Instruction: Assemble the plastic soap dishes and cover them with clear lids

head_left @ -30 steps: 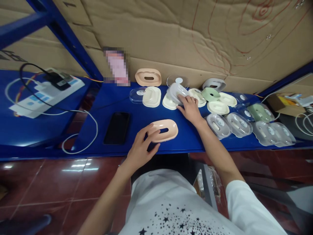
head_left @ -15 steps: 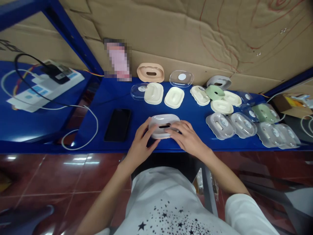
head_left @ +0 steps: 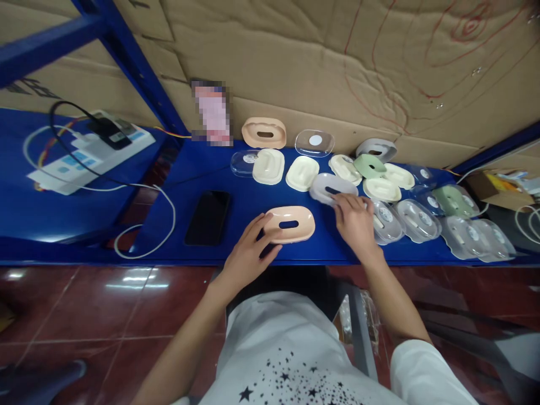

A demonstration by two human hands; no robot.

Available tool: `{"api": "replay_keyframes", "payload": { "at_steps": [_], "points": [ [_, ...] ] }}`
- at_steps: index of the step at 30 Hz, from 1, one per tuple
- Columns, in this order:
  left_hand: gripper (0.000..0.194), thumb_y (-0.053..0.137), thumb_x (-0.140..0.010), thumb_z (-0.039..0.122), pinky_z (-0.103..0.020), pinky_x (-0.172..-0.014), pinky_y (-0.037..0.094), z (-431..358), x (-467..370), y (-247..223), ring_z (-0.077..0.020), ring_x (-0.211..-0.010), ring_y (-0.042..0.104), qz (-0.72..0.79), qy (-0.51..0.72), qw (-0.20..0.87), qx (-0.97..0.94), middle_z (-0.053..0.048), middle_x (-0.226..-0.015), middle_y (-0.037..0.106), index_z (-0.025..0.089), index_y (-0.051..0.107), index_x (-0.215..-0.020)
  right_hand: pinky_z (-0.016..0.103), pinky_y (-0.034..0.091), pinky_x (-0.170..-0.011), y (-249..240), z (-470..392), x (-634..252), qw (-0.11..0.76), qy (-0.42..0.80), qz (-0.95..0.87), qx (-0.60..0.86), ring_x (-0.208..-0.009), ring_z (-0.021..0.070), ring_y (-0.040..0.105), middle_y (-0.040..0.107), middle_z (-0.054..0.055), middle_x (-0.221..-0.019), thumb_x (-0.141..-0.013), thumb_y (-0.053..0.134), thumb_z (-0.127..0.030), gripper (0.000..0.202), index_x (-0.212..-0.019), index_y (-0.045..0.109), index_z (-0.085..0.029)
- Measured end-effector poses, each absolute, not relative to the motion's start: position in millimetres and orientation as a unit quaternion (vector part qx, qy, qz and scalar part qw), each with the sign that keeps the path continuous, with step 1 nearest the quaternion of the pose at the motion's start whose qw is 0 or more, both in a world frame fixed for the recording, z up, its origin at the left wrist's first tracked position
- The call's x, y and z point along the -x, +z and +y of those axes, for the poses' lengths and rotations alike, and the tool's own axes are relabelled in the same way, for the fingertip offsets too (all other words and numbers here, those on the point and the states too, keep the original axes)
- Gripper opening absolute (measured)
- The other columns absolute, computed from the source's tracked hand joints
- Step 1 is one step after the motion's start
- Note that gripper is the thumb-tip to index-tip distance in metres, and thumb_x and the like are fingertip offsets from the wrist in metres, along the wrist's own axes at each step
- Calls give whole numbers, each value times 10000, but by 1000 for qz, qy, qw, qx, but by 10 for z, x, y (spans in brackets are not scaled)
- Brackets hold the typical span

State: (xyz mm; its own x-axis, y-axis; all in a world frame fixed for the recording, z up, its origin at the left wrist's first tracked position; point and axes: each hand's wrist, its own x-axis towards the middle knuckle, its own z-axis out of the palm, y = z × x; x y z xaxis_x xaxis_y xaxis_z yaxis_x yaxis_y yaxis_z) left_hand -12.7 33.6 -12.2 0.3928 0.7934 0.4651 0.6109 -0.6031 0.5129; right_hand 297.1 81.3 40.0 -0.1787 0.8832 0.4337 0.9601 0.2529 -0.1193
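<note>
In the head view my left hand [head_left: 255, 246] grips the left end of a glossy peach oval plastic shell [head_left: 304, 226] with a long slot in its middle, its thumb along the near edge. It lies at the front of the blue table. Off to the right, my right hand [head_left: 355, 220] pinches the near side of a grey oval shell [head_left: 324, 185], also slotted; its fingertips are partly hidden. Just behind these are cream inner trays, one nearest the grey shell [head_left: 302, 173] and one further left [head_left: 269, 166].
A black phone [head_left: 208, 217] lies left, near a white cable and power strip [head_left: 90, 160]. At the back stand another peach shell [head_left: 264, 133] and a clear lid [head_left: 314, 143]. Green, cream and grey pieces, including lidded grey boxes [head_left: 417, 219], crowd the right. Cardboard [head_left: 295, 67] walls the back.
The grey shell, earlier between both hands, has moved right and back in my right hand. A peach shell now shows where it was, in my left hand. The camera view has shifted slightly.
</note>
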Motion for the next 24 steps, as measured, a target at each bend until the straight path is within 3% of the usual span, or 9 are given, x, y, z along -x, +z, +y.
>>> {"api": "replay_keyframes", "payload": {
  "at_steps": [4,7,9,11,13,17,20,24],
  "points": [
    [234,729,-1014,269,-568,-1228,525,331,124,-126,-337,-1511,536,415,378,120,-819,-140,-1571,547,255,660,-1238,589,358,-1198,601,1226,-2905,185,-114,-721,658,-1363,368,619,707,174,-1463,-1096,428,-225,432,-1460,648,-154],
    [208,762,-989,267,-571,-1203,531,324,126,-101,-339,-1470,555,421,397,106,-809,-154,-1527,548,238,651,-1163,530,369,-1226,683,1592,-2582,152,-66,-794,585,-1478,342,537,605,163,-1604,-1104,426,-238,484,-1558,576,-162],
    [200,772,-973,253,-570,-1202,523,319,130,-78,-341,-1469,547,434,402,106,-799,-160,-1521,540,228,639,-1120,549,339,-1262,659,1773,-2350,116,-26,-826,550,-1545,362,475,537,181,-1667,-1089,526,-285,534,-1605,531,-148],
    [183,769,-964,237,-567,-1206,517,319,136,-64,-340,-1483,535,446,403,112,-791,-161,-1531,531,223,628,-1079,606,346,-1250,598,1860,-2201,90,2,-822,562,-1531,419,491,547,236,-1641,-1048,634,-314,585,-1587,546,-104],
    [169,760,-964,230,-565,-1214,514,330,143,-65,-338,-1502,522,451,401,124,-788,-159,-1544,525,224,624,-1063,607,409,-1200,540,1841,-2185,78,21,-814,575,-1440,420,587,627,238,-1559,-1038,643,-283,481,-1487,644,-111],
    [138,733,-991,236,-577,-1247,495,348,176,-64,-340,-1550,493,438,385,150,-799,-162,-1611,499,221,647,-1097,528,467,-1171,476,1546,-2495,124,35,-843,522,-1386,319,650,728,125,-1462,-1077,494,-169,376,-1363,735,-209],
    [147,672,-1039,201,-546,-1257,503,285,230,36,-311,-1587,466,406,364,168,-822,-115,-1521,619,238,659,-1181,573,484,-1181,384,1215,-2814,171,54,-858,482,-1434,331,622,728,113,-1466,-1062,473,-137,364,-1264,766,-214],
    [219,696,-1033,185,-478,-1217,557,186,277,282,-252,-1466,603,376,381,172,-827,-64,-1341,737,252,644,-1236,546,458,-1286,190,819,-3042,222,156,-860,431,-1555,266,529,663,95,-1557,-1095,421,-164,370,-1287,729,-236]
  ]
}}
